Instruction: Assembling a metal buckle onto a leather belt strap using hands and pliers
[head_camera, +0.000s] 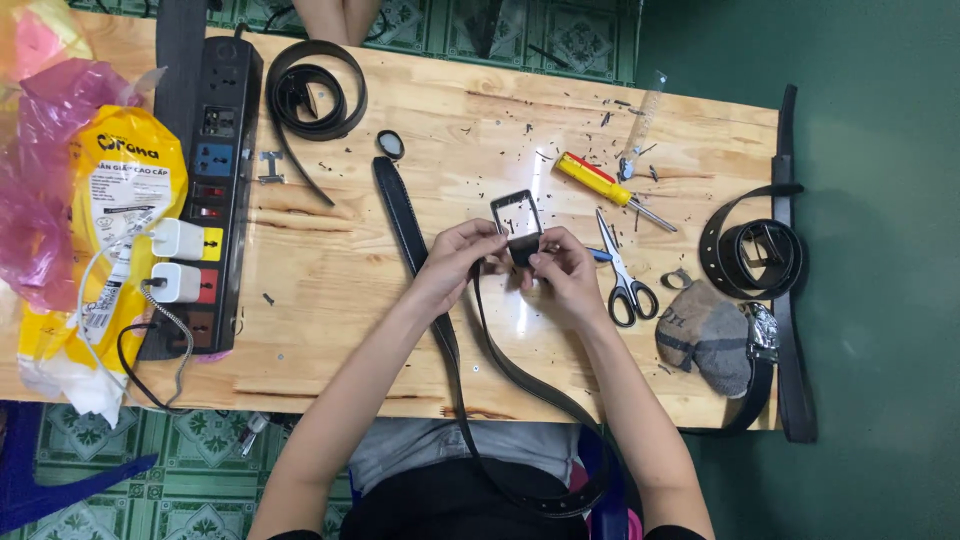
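L hand (455, 262) & R hand (565, 270) both pinching black belt (440, 320) end at rectangular metal buckle (517, 215), above wooden table (400, 370). Scissors (625, 275) just R of hands. Yellow bag (120, 230) far L, contents hidden.

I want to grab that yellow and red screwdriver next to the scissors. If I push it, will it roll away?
The screwdriver has a rounded handle, so a sideways push would probably roll it. It likely wouldn't get far: the scissors lie close beside it. It looks stiff and light, and the thin metal tip may feel pointy.
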